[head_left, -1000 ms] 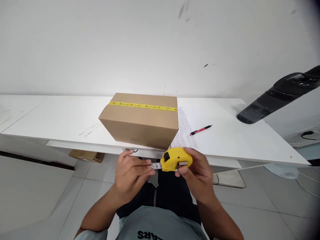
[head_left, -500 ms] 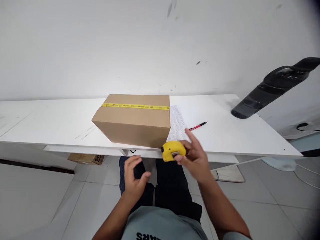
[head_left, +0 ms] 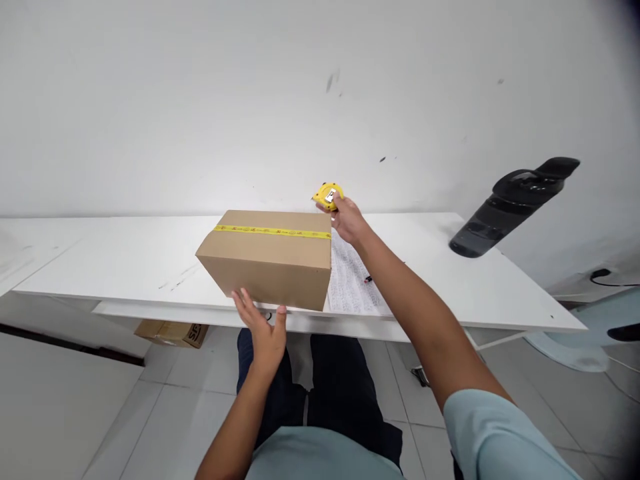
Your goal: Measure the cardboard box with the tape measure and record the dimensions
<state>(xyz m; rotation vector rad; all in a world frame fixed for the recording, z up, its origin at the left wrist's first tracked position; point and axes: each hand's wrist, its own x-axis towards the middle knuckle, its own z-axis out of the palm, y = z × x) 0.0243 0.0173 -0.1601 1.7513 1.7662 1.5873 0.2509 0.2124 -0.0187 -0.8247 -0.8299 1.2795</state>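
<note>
A brown cardboard box [head_left: 270, 257] sealed with yellow tape stands on the white table [head_left: 125, 257]. My right hand [head_left: 349, 219] reaches over the box's far right corner and grips a yellow tape measure [head_left: 327, 195] above it. My left hand [head_left: 263, 327] is open, fingers spread, touching the lower front edge of the box at the table's near edge.
A printed sheet of paper [head_left: 353, 283] lies right of the box, with a red pen [head_left: 369, 279] partly hidden behind my arm. A black device [head_left: 510, 205] hangs over the table's right end. A small carton [head_left: 173, 331] sits on the floor under the table.
My right hand carried the tape measure from near my lap up and forward to the box's far right corner. My left hand let go of the tape's end and moved to the box front.
</note>
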